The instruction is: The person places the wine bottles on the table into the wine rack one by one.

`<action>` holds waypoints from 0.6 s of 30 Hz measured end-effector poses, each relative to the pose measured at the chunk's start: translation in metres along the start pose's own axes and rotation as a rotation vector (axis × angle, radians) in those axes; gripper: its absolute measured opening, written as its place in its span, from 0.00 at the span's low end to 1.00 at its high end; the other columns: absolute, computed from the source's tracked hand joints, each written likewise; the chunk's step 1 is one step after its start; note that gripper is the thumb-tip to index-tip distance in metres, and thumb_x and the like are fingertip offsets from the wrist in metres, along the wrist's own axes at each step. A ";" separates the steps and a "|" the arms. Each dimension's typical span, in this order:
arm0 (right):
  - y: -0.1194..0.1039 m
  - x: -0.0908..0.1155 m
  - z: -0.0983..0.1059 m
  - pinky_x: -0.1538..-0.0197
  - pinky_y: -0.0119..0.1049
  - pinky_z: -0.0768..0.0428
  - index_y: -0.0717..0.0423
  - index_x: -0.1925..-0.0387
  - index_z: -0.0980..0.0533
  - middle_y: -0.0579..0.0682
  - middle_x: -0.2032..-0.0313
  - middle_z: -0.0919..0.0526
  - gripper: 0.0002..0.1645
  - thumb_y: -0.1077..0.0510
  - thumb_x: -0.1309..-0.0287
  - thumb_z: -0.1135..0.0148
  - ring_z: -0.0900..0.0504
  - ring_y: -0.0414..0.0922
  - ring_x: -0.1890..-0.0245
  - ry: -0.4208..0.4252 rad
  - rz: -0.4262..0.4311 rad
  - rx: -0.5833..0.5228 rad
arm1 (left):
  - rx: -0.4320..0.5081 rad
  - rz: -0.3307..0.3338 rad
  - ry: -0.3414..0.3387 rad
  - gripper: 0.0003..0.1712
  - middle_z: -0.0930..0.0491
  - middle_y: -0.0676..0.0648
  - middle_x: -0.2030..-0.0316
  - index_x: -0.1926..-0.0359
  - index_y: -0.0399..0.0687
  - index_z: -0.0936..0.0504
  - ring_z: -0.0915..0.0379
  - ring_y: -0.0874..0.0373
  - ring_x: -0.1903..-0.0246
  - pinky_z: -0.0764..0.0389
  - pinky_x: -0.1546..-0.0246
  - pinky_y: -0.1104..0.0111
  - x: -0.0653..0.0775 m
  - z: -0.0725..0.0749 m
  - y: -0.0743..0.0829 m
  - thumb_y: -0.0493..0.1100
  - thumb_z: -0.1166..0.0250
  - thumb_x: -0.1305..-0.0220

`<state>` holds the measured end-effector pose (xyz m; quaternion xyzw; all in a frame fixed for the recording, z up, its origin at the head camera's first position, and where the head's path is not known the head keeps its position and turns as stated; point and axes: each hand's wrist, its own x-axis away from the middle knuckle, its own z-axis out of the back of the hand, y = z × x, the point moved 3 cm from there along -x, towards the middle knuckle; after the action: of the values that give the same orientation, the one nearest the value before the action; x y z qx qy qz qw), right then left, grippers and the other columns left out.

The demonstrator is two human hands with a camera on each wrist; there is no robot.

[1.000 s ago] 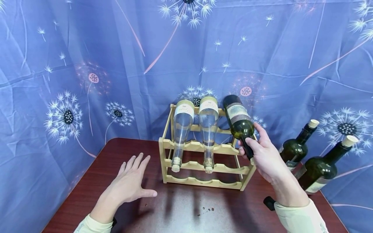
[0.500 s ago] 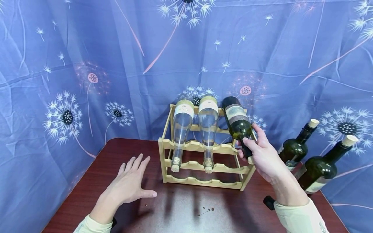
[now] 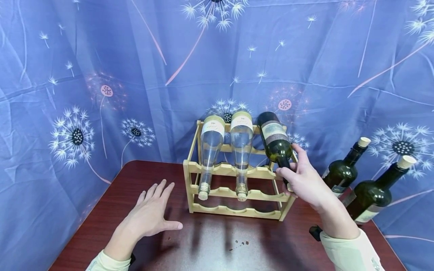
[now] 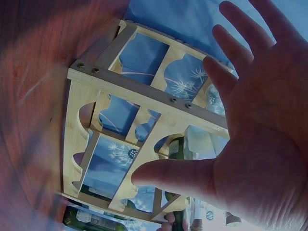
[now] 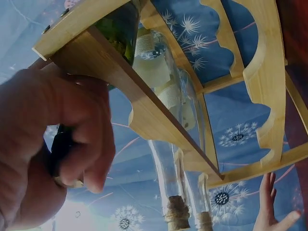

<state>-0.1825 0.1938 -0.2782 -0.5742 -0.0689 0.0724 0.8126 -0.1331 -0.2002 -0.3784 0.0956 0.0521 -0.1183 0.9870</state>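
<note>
My right hand [image 3: 306, 180] grips the neck of a dark green wine bottle [image 3: 276, 137]. That bottle lies tilted at the right end of the top tier of a wooden wine rack [image 3: 237, 212], its base toward the curtain and its corked mouth toward me. In the right wrist view, the fingers [image 5: 91, 130] curl round the dark neck beside the rack's front rail. Two clear corked bottles, one at the left [image 3: 211, 150] and one in the middle [image 3: 242, 150], lie on the same tier. Left of the rack, my left hand [image 3: 149, 212] is spread with straight fingers, holding nothing.
Two dark green corked bottles, one farther back [image 3: 344, 169] and one nearer [image 3: 374, 194], stand upright at the table's right side. Small brown drops [image 3: 241, 244] spot the dark red table [image 3: 200, 252]. A blue dandelion-print curtain [image 3: 135, 56] hangs behind and at the left.
The right hand and the green bottle have shifted slightly left, and the hand's fingers have moved on the neck. The left hand has stayed in place.
</note>
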 end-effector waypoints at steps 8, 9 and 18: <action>-0.001 0.004 -0.001 0.77 0.47 0.21 0.32 0.27 0.76 0.59 0.62 0.21 0.57 0.46 0.38 0.44 0.22 0.54 0.84 0.094 0.012 0.362 | -0.004 -0.003 0.008 0.73 0.46 0.36 0.30 0.27 0.47 0.45 0.49 0.35 0.33 0.45 0.42 0.36 0.000 -0.001 0.000 0.83 0.36 0.69; -0.002 0.005 -0.002 0.77 0.45 0.21 0.33 0.27 0.75 0.58 0.64 0.20 0.56 0.46 0.38 0.45 0.21 0.54 0.84 0.108 0.016 0.414 | -0.006 -0.004 0.009 0.73 0.46 0.36 0.30 0.27 0.47 0.45 0.49 0.35 0.33 0.44 0.42 0.36 0.000 -0.001 0.000 0.83 0.36 0.69; -0.006 0.010 -0.005 0.80 0.42 0.24 0.37 0.26 0.74 0.55 0.69 0.20 0.57 0.43 0.41 0.45 0.21 0.47 0.86 0.170 0.017 0.575 | -0.002 -0.001 0.002 0.73 0.47 0.37 0.29 0.26 0.48 0.46 0.50 0.35 0.33 0.45 0.41 0.36 0.000 -0.002 -0.001 0.85 0.39 0.69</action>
<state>-0.1711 0.1893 -0.2743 -0.3252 0.0278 0.0474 0.9441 -0.1338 -0.2010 -0.3808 0.0949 0.0533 -0.1187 0.9869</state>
